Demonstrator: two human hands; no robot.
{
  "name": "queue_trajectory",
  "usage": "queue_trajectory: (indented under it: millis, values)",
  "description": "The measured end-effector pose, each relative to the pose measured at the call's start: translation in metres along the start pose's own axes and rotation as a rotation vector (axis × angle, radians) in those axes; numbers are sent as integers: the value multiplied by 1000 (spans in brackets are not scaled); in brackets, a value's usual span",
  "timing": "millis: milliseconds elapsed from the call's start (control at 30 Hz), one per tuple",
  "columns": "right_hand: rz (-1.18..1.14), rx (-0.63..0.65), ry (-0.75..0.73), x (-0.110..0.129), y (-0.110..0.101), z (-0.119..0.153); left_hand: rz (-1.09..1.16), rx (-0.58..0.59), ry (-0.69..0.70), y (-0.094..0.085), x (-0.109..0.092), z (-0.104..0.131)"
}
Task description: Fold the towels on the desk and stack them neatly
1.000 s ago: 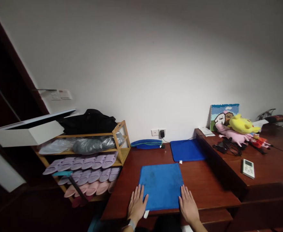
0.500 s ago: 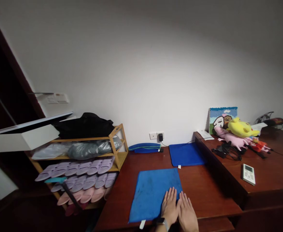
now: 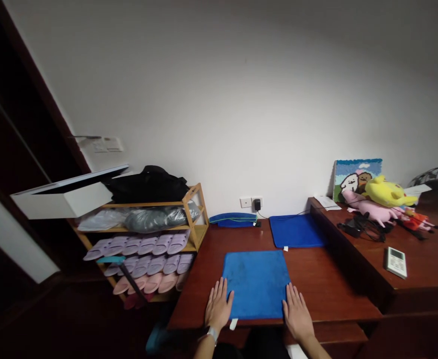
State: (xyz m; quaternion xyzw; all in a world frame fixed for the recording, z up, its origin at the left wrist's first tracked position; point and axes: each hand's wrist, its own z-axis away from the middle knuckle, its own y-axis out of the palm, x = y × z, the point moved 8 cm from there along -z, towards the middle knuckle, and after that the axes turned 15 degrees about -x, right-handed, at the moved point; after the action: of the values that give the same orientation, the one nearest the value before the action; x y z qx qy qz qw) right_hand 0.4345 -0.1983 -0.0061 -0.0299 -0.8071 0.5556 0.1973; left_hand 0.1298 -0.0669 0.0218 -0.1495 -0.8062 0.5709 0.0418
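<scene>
A light blue cloth lies flat on the reddish-brown desk, with a white tag at its front left edge. My left hand rests palm down at the cloth's left edge, fingers spread, holding nothing; a watch is on that wrist. At the right edge of the cloth my right hand lies flat with its fingers stretched out, also empty. Farther back is a darker blue cloth, spread out near the wall. A folded blue cloth sits beside it to the left.
Left of the desk stands a wooden rack with slippers, a black bag and a white box. On the raised right surface are plush toys, cables, a picture and a white remote. A black plug is in the wall socket.
My hands have moved apart, the left one from the cloth's right part to its left edge. The light blue cloth now lies straighter. The view has shifted a little.
</scene>
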Motion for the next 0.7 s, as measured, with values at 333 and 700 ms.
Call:
queue_trajectory:
  millis: [333,700]
  values:
    - [26,62,22,3,-7,-23,23,-49,7,6,-1,-2]
    - [8,112,24,0,11,-92,25,-76,26,11,2,1]
